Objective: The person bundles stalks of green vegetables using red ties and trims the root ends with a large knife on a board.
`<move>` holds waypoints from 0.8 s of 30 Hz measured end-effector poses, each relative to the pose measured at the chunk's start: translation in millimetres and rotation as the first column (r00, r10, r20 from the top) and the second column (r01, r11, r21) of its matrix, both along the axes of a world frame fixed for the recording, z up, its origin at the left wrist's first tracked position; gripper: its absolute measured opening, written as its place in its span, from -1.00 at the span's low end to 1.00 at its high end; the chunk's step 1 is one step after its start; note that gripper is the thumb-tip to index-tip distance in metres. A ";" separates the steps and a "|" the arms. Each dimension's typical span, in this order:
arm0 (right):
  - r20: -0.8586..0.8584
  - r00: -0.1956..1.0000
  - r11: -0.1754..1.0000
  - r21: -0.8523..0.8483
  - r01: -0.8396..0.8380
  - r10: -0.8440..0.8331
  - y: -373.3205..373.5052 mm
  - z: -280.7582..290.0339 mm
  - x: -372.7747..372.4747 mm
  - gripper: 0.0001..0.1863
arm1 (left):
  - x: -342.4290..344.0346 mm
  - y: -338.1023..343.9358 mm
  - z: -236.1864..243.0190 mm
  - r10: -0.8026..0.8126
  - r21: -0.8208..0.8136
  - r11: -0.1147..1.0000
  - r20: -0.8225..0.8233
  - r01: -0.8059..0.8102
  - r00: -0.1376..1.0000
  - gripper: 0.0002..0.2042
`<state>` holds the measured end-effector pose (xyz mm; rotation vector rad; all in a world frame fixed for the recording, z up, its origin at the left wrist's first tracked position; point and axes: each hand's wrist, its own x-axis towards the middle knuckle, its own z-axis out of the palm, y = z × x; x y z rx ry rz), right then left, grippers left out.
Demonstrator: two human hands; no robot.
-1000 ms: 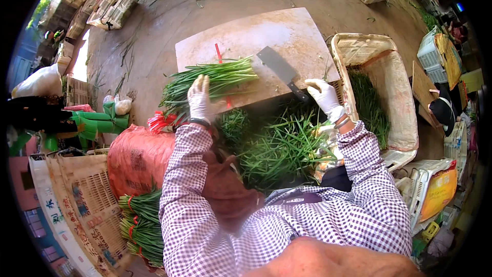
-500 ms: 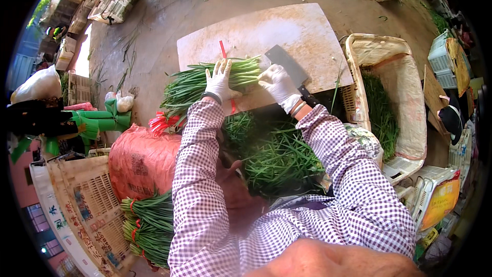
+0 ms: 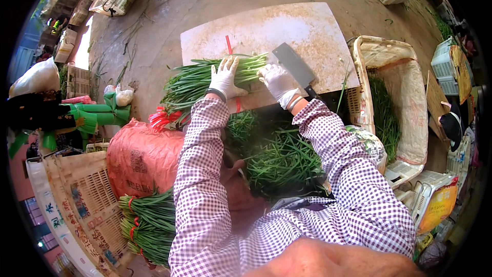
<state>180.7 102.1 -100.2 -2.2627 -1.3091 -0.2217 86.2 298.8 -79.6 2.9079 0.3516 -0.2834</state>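
We are at the cutting board (image 3: pixel 307 25) with both gloved hands down on 1 bundle of long green chives (image 3: pixel 200 79), which lies crosswise on the board's near edge, its leafy length trailing off to our left. Our left hand (image 3: pixel 224 78) lies flat across the middle of the bundle, fingers spread and released, pinning it rather than gripping it. Our right hand (image 3: pixel 277 81) is at the bundle's right end, just beside the cleaver (image 3: pixel 293 64); whether its fingers are closed on the stalk tips or on the handle we cannot tell. The cleaver's blade rests flat on the board, so by our reckoning no cut is under way on this bundle. A loose heap of chives (image 3: pixel 279 159) lies below the board by our lap, more greens fill the lined basket (image 3: pixel 389 56) on the right, and tied bundles (image 3: pixel 151 220) wait at lower left beside the red mesh sack (image 3: pixel 141 156), so we judge plenty is left.
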 end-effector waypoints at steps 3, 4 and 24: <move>-0.021 0.999 0.999 0.015 0.041 -0.040 -6.6 2.1 -0.7 -0.87 | -2.4 2.2 -4.7 -0.013 0.014 1.000 0.023 0.013 1.000 0.19; -0.066 0.997 0.998 0.031 0.050 -0.048 -10.7 -1.5 -1.1 -0.86 | -3.5 3.7 -7.9 -0.017 0.018 1.000 0.035 0.017 0.999 0.18; -0.196 0.978 0.973 0.231 -0.025 0.071 12.1 8.2 12.8 -0.66 | -1.4 -0.4 -4.7 -0.014 -0.001 1.000 0.030 0.014 0.999 0.17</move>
